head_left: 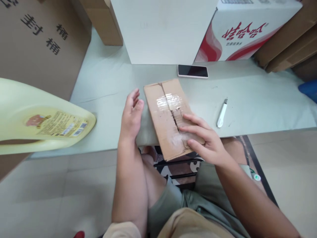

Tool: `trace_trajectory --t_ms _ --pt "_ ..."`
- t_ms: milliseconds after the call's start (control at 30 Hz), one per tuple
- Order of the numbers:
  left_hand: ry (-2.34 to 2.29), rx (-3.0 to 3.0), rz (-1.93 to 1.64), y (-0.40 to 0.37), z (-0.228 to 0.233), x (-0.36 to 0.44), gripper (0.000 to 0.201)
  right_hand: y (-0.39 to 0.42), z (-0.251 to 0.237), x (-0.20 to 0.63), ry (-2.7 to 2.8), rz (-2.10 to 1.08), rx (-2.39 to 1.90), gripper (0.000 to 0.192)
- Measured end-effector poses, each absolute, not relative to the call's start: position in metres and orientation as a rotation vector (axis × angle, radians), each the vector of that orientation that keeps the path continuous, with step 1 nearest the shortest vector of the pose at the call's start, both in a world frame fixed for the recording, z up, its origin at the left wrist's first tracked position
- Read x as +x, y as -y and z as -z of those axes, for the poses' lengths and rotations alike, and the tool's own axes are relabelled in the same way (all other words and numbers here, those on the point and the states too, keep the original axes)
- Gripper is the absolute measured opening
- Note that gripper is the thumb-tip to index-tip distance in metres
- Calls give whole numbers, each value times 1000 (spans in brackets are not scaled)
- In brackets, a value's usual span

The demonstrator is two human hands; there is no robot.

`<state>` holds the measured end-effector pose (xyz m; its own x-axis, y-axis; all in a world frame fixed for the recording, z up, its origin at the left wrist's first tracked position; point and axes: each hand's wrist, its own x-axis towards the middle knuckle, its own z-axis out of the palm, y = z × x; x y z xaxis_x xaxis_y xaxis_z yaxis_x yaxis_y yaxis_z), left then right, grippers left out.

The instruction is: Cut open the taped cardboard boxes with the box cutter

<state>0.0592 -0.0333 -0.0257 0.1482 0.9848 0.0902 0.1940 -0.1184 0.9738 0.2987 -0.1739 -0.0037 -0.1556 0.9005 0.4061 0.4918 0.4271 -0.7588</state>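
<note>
A small brown cardboard box, sealed with clear tape along its top seam, lies on the grey table, its near end overhanging the front edge. My left hand rests flat against the box's left side, fingers slightly apart. My right hand lies on the near right part of the box top, fingers spread over the torn seam. Neither hand holds anything else.
A white utility knife lies right of the box. A phone sits behind it. A pale yellow jug lies at left. Large cardboard cartons, a white box and a red-and-white carton line the back.
</note>
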Motion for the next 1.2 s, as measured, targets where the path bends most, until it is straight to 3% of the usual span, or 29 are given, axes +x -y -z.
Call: trace_trajectory --t_ms 100,333,733,933,1033,1200 --pt "-903 1637 -1189 27 35 63 73 170 7 295 1791 -648 -1126 29" --pt "-865 1630 -1135 31 34 70 46 171 15 295 1650 -752 -1059 18" --pt "-913 1766 -1116 29 38 62 39 169 19 296 1587 -779 -1018 17" --pt "-939 1726 -1166 34 34 72 62 171 24 292 1529 -662 -1141 20" --pt "-948 1675 -1161 35 33 74 69 175 35 304 1394 -522 -1252 30" --pt "-938 1616 -1122 33 34 70 69 188 63 367 1216 -153 -1979 42"
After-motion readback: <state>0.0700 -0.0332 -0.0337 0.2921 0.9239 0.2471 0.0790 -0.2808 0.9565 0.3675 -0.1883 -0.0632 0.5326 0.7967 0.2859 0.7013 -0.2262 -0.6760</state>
